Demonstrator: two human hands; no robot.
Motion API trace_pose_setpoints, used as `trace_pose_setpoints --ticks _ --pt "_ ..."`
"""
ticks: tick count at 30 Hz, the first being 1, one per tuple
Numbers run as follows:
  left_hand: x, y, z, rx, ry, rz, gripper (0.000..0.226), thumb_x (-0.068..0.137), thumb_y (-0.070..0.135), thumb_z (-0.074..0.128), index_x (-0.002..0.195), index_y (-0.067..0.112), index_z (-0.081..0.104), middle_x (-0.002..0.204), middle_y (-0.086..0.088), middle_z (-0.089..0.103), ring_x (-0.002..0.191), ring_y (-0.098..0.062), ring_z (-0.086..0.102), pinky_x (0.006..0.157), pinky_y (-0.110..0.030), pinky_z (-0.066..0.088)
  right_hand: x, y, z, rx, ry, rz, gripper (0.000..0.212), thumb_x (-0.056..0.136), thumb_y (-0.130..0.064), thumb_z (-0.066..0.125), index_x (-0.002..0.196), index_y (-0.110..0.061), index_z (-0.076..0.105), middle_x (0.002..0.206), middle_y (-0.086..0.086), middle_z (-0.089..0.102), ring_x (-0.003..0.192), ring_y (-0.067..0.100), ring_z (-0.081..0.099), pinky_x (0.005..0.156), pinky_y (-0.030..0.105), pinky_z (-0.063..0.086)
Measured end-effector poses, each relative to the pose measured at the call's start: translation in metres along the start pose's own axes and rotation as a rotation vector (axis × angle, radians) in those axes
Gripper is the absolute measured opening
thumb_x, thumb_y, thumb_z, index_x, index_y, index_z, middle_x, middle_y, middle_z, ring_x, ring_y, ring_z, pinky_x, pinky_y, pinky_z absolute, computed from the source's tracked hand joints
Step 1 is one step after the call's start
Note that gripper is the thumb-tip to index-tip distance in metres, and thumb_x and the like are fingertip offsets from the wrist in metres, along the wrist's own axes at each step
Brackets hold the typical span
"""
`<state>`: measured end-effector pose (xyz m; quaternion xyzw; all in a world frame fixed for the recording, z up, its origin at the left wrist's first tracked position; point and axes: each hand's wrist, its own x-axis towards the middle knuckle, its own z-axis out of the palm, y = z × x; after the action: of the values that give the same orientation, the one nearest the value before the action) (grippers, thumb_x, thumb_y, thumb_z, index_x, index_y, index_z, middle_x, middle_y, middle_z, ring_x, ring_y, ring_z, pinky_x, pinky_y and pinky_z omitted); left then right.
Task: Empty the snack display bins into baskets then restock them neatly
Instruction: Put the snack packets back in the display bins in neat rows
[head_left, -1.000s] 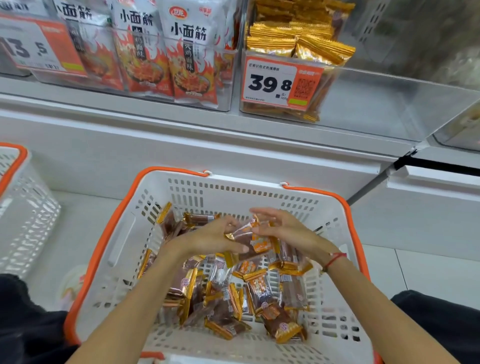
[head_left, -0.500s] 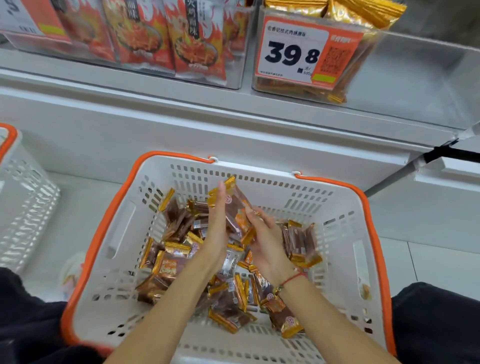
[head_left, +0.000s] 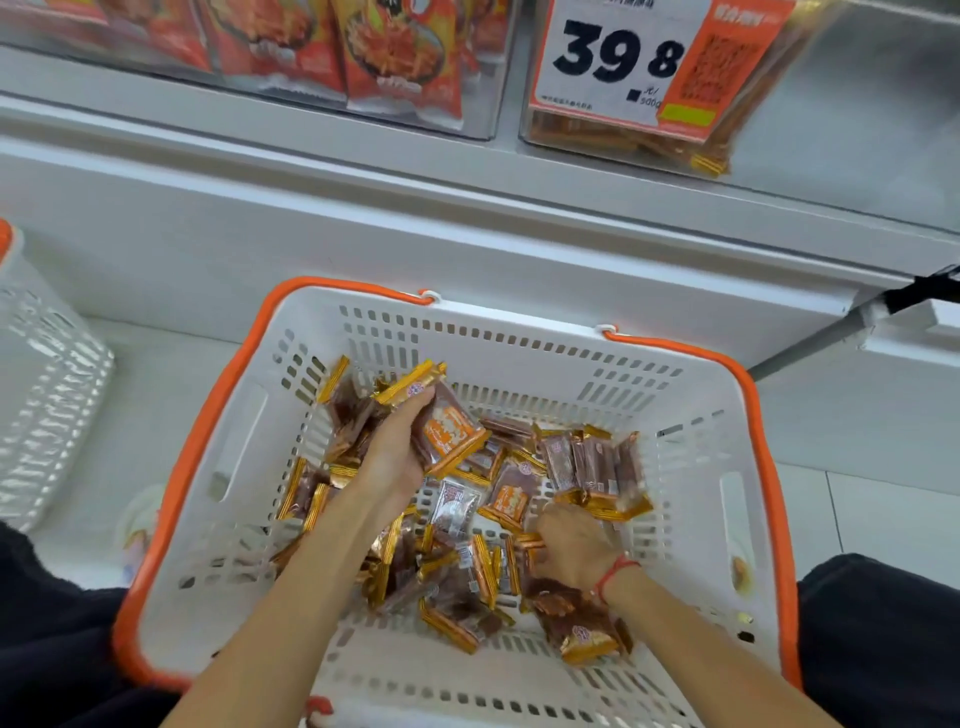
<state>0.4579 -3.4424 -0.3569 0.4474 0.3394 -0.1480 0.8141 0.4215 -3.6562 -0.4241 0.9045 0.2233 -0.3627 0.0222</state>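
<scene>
A white basket with an orange rim (head_left: 524, 338) sits on the floor before me, holding several small brown-and-gold snack packets (head_left: 452, 561). My left hand (head_left: 395, 452) grips a stack of packets (head_left: 447, 426) held upright above the pile. Lower right in the basket, my right hand (head_left: 576, 545) curls its fingers round loose packets among the pile; a red string circles its wrist. Above, a clear display bin (head_left: 779, 171) with a 39.8 price tag (head_left: 618, 57) holds a few gold packets at its left side.
A second white basket (head_left: 47, 415) stands at the left. A bin of red noodle-snack bags (head_left: 363, 62) sits on the shelf upper left. The white shelf front (head_left: 467, 218) runs behind the basket. My dark-clothed knees flank the basket.
My hands have parted: the left keeps the stack of packets raised, the right has dropped to the lower right of the pile. The camera has tilted down and closer.
</scene>
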Motion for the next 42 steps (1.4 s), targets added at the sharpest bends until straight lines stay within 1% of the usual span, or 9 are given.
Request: trace_pose_setpoints --ticks 5,9,13,18,22,26,32,35,42 --pt "-0.003 -0.004 0.001 0.052 -0.079 -0.03 0.019 0.102 0.016 0.043 0.103 0.012 0.061 0.103 -0.012 0.065 0.096 -0.026 0.061 0.094 -0.044 0.048 0.0 0.026 -0.039 0.428 0.209 0.179 0.023 0.084 -0.033 0.072 0.074 -0.017 0.058 0.078 -0.001 0.061 0.075 0.017 0.061 0.065 0.024 0.049" --pt "-0.005 -0.004 0.006 0.18 -0.037 0.059 0.011 0.102 0.012 0.047 0.098 0.011 0.057 0.078 -0.001 0.064 0.07 -0.015 0.059 0.064 -0.028 0.048 -0.022 0.026 -0.094 1.495 0.547 0.181 0.029 0.08 -0.03 0.077 0.104 -0.019 0.065 0.098 0.005 0.073 0.078 0.016 0.07 0.074 0.025 0.055" --pt "-0.008 -0.008 0.013 0.247 -0.023 0.104 0.02 0.102 0.018 0.047 0.118 0.006 0.047 0.082 -0.006 0.056 0.065 -0.014 0.054 0.07 -0.038 0.046 -0.039 -0.015 -0.121 1.715 0.5 -0.011 0.032 0.085 -0.028 0.071 0.116 -0.024 0.063 0.102 0.003 0.074 0.087 0.015 0.072 0.071 0.025 0.055" --pt "-0.019 -0.003 0.034 0.087 -0.104 0.125 0.038 0.103 0.032 0.034 0.101 0.01 0.065 0.085 -0.008 0.069 0.075 -0.021 0.065 0.069 -0.036 0.048 -0.036 -0.046 -0.109 1.409 0.744 0.123 0.018 0.083 -0.03 0.075 0.099 -0.026 0.069 0.092 -0.014 0.066 0.087 0.005 0.063 0.069 0.009 0.048" --pt "-0.023 -0.004 0.034 0.085 -0.125 0.064 0.059 0.08 0.043 0.068 0.124 0.005 0.059 0.123 -0.022 0.063 0.106 -0.032 0.063 0.099 -0.051 0.048 -0.036 -0.044 -0.113 1.304 0.696 0.048 0.023 0.082 -0.032 0.076 0.102 -0.022 0.072 0.093 -0.007 0.066 0.078 0.002 0.057 0.064 0.006 0.044" --pt "-0.017 -0.01 0.023 0.086 -0.105 0.027 0.039 0.095 0.022 0.058 0.129 0.003 0.055 0.12 -0.018 0.064 0.098 -0.027 0.066 0.074 -0.037 0.055 -0.029 -0.027 -0.099 1.346 0.515 0.109 0.025 0.098 -0.028 0.053 0.108 -0.013 0.07 0.093 0.001 0.07 0.081 0.008 0.065 0.066 0.014 0.05" --pt "-0.002 -0.015 -0.002 0.086 -0.074 -0.047 0.013 0.098 0.018 0.054 0.105 0.016 0.065 0.104 -0.007 0.068 0.091 -0.022 0.065 0.092 -0.043 0.049 -0.025 -0.003 -0.017 0.366 -0.481 0.133 0.056 0.087 -0.06 0.057 0.076 -0.005 0.06 0.078 0.008 0.055 0.07 0.02 0.052 0.063 0.025 0.041" --pt "0.003 -0.019 -0.005 0.1 -0.079 -0.078 0.016 0.098 0.019 0.054 0.11 0.013 0.062 0.106 -0.009 0.066 0.095 -0.024 0.063 0.101 -0.047 0.044 -0.021 -0.014 0.0 0.064 -0.54 0.08 0.05 0.084 -0.058 0.062 0.096 -0.01 0.062 0.098 0.01 0.058 0.087 0.024 0.057 0.077 0.035 0.046" --pt "0.005 -0.02 -0.003 0.015 -0.048 -0.116 0.017 0.097 0.018 0.05 0.106 0.01 0.062 0.105 -0.011 0.065 0.099 -0.029 0.061 0.103 -0.049 0.043 -0.036 0.019 -0.034 0.622 -0.466 0.462 0.03 0.096 -0.012 0.052 0.122 0.003 0.054 0.125 0.022 0.056 0.119 0.032 0.056 0.099 0.037 0.045"
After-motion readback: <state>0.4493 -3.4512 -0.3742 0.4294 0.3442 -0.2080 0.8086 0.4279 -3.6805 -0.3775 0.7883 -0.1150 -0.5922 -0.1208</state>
